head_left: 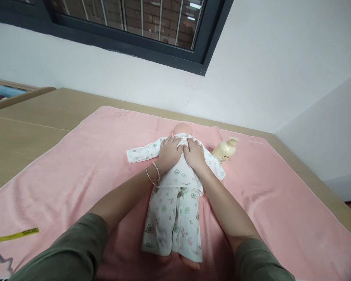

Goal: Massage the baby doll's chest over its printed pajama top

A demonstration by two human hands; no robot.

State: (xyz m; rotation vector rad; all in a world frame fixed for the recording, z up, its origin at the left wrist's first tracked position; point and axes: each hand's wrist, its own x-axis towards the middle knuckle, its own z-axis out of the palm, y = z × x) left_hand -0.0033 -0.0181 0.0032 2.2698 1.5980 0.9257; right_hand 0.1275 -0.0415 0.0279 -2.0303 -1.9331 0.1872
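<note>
A baby doll (175, 195) in white printed pyjamas lies face down on a pink towel (76, 164), head away from me. My left hand (169, 152), with two bangles at the wrist, rests flat on the doll's upper back, fingers toward the collar. Beside it, touching, my right hand (194, 154) lies flat on the same spot. Both hands press on the shirt with fingers stretched out. The doll's bare feet (181, 262) stick out from the trouser legs close to me.
A cream pump bottle (225, 151) lies on its side on the towel just right of the doll's shoulder. A yellow tape measure (13, 235) lies at the towel's left edge. The towel covers a beige table (26, 128) against a white wall under a dark-framed window.
</note>
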